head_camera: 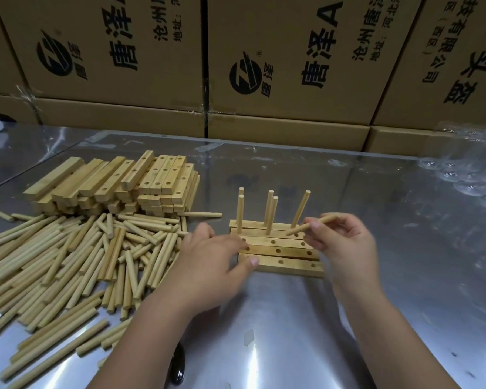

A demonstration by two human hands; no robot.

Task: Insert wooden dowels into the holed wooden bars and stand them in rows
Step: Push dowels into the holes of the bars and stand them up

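Observation:
Several holed wooden bars [281, 252] lie side by side on the metal table. The two far bars carry several upright dowels [269, 211]; the near bars show bare holes. My right hand [345, 242] pinches one dowel [312, 225], slanted, its lower tip just above the right end of the second bar. My left hand [211, 262] rests with straight fingers on the left ends of the near bars, thumb against the nearest one.
A heap of loose dowels [68, 262] covers the table's left side. A stack of spare holed bars [118, 183] sits behind it. Cardboard boxes [264, 66] wall the back. Clear plastic items [474, 175] lie at the far right. A dark object [178, 366] lies near my left forearm.

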